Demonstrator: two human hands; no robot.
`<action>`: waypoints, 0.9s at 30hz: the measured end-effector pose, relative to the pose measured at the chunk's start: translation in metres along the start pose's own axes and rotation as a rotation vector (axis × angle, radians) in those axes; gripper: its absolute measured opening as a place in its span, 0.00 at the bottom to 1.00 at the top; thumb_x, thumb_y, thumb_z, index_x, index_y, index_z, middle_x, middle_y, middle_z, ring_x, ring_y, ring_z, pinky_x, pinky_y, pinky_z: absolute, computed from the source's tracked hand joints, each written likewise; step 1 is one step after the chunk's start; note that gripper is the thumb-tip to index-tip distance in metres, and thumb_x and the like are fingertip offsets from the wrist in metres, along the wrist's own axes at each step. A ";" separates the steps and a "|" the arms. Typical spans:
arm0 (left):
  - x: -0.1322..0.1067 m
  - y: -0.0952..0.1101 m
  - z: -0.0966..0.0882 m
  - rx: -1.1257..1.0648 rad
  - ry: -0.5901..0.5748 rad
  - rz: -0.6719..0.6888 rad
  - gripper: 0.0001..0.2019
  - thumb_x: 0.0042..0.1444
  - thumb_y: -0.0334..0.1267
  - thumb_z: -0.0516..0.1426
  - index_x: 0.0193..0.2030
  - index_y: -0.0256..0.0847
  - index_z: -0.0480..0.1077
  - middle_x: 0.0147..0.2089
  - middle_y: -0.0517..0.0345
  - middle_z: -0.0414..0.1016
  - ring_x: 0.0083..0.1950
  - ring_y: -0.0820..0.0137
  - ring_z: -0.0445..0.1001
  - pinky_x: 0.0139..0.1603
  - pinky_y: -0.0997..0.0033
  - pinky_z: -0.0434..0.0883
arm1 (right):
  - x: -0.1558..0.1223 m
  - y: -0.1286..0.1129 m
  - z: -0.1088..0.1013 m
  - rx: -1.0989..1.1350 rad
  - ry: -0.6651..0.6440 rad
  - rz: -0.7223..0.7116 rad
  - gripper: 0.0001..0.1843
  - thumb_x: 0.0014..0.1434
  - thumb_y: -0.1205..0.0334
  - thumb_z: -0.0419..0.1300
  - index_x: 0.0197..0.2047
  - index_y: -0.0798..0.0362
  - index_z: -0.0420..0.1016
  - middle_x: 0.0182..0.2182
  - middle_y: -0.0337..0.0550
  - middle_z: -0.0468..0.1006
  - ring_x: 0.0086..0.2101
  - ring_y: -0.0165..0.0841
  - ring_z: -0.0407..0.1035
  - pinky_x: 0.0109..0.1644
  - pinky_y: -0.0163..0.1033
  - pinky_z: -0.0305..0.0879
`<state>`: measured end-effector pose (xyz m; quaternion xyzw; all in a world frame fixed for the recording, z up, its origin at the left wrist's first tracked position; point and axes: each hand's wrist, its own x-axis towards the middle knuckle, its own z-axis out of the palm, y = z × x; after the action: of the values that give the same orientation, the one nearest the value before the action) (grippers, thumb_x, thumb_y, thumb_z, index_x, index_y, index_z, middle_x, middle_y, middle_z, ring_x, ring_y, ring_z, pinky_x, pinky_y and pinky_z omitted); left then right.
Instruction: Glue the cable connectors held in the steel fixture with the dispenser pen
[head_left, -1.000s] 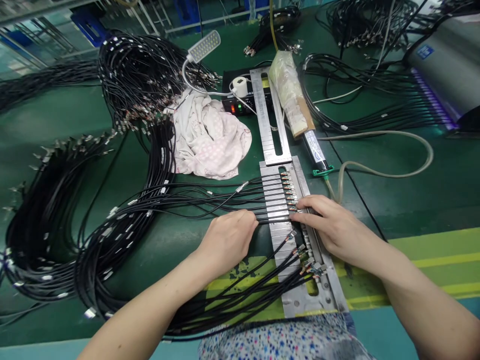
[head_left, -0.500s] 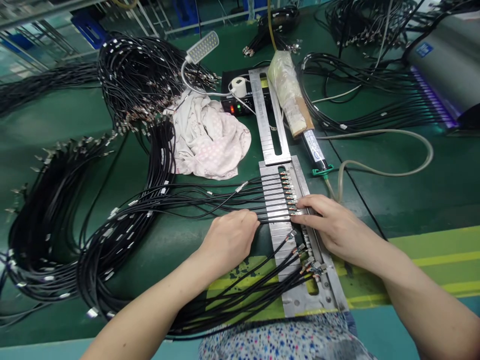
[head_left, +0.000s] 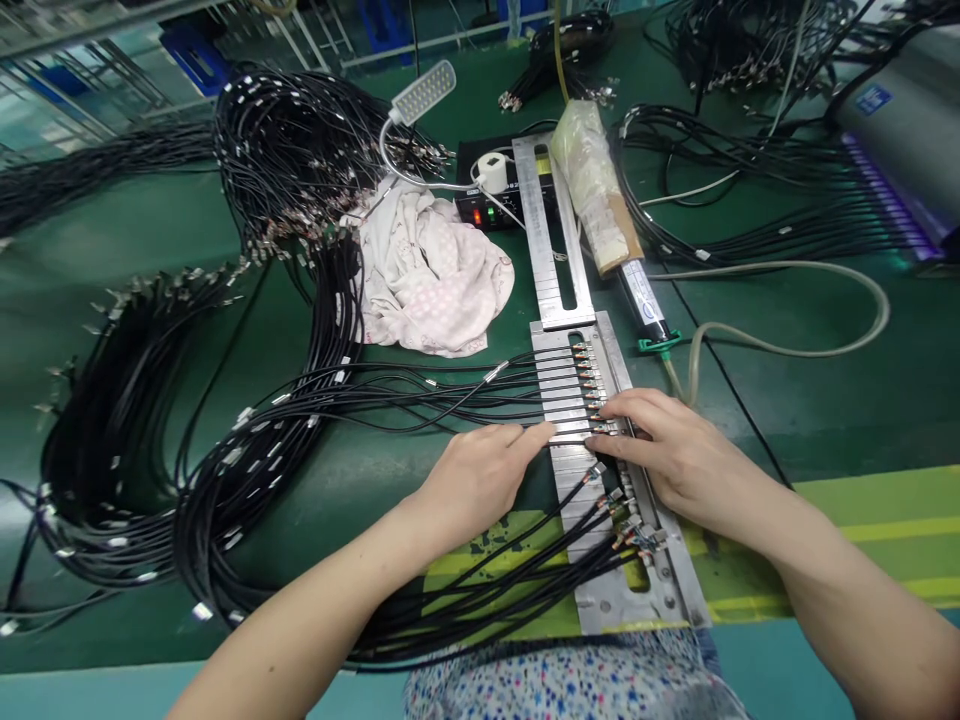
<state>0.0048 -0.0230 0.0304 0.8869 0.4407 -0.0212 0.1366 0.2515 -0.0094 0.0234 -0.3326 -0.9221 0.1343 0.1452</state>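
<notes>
A slotted metal fixture plate (head_left: 600, 590) lies on the green mat in front of me. Several thin black cables (head_left: 420, 390) run from the left into its grooves, their copper-tipped ends (head_left: 585, 372) lined up along the slot. My left hand (head_left: 480, 475) pinches one black cable at the plate's left edge, index finger stretched onto the plate. My right hand (head_left: 667, 450) rests on the plate's right side, fingertips pressing that cable's end into a groove. More cable ends (head_left: 626, 530) lie loose and slanted on the lower part of the plate.
Big coils of black cable (head_left: 150, 430) fill the left and back. A crumpled pale cloth (head_left: 435, 275), a gooseneck lamp (head_left: 420, 90), a black control box (head_left: 487, 200), a second metal plate (head_left: 555, 240), a wrapped glue syringe (head_left: 600, 190) with beige hose (head_left: 787, 345).
My left hand's index finger has stretched right onto the plate along the cable. The right hand stays on the cable end. The view has shifted slightly right.
</notes>
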 end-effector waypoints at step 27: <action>-0.036 0.033 0.015 0.005 0.074 0.031 0.08 0.62 0.31 0.48 0.34 0.38 0.66 0.33 0.57 0.69 0.35 0.68 0.67 0.37 0.69 0.66 | 0.001 0.003 -0.003 0.191 0.120 0.103 0.21 0.57 0.75 0.46 0.48 0.51 0.72 0.48 0.48 0.69 0.49 0.35 0.66 0.51 0.45 0.68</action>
<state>0.0094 -0.0738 0.0295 0.8941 0.4317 0.0128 0.1184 0.2537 -0.0063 0.0249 -0.3716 -0.8765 0.2086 0.2240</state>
